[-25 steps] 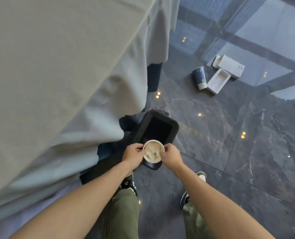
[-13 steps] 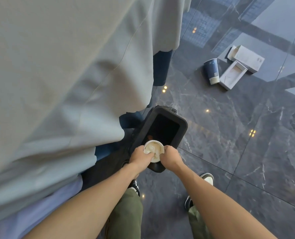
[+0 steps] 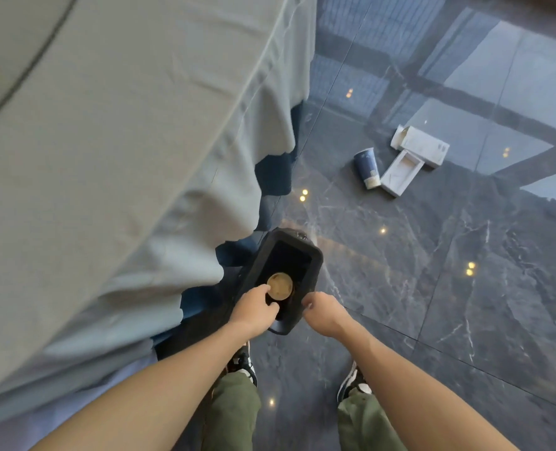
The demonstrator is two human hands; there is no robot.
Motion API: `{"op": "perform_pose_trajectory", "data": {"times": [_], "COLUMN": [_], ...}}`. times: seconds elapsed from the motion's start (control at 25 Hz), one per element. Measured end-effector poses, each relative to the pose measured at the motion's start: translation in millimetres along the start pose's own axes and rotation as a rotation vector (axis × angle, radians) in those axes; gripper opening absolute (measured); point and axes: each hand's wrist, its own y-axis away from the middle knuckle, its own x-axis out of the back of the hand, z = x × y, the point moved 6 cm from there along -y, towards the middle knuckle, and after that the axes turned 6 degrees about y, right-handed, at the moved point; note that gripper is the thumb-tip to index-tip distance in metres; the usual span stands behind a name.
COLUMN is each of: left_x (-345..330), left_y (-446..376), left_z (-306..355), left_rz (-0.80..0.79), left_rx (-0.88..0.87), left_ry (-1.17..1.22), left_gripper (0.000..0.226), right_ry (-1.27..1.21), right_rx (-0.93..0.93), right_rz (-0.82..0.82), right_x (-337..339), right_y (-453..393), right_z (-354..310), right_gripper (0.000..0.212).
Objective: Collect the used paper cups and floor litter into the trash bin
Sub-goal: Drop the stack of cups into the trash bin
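Observation:
A black trash bin [image 3: 316, 259] stands on the dark marble floor beside the draped table. Inside its opening a paper cup [image 3: 280, 285] with crumpled paper in it sits low and in shadow. My left hand [image 3: 256, 308] hovers at the bin's near edge, fingertips just beside the cup's rim, holding nothing. My right hand [image 3: 323, 310] hangs over the bin's right edge, fingers loosely curled and empty. Farther off on the floor a blue paper cup [image 3: 366, 167] lies on its side next to a white box tray [image 3: 401, 173] and a white box sleeve [image 3: 422, 147].
A table under a long grey cloth [image 3: 123, 157] fills the left side and hangs close to the bin. My shoes [image 3: 354, 382] stand just behind the bin. Glossy floor tiles [image 3: 465, 288] stretch to the right and toward the litter.
Both hands held the paper cup over the bin before. Now the cup has dropped down inside the bin, and my right hand has pulled away to the right.

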Motion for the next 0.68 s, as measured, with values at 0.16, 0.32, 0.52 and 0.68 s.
{"op": "perform_pose_trajectory", "data": {"times": [0.16,0.32,0.52,0.68], "left_x": [29.6,42.2,29.4,15.8], "left_y": [70.6,155.9,229.5,254.4], "left_z": [87.3,198.0,322.6,403.2], "left_rz": [0.038,0.137,0.26,0.318], "left_rx": [-0.155,-0.257,-0.35,-0.454], "left_ry": [-0.195,-0.337,-0.39,-0.471], "left_gripper": [0.059,0.066,0.078,0.08], "right_ry": [0.111,0.231,0.303,0.317], "right_rx": [0.052,0.082,0.142,0.166], "right_rz": [0.063,0.155,0.286,0.428], "right_x": [82.9,185.7,298.1,380.3], "right_y": [75.5,171.7,263.6,300.3], "right_z": [17.4,49.9,89.1,110.1], "right_gripper": [0.044,0.048,0.049,0.045]}}
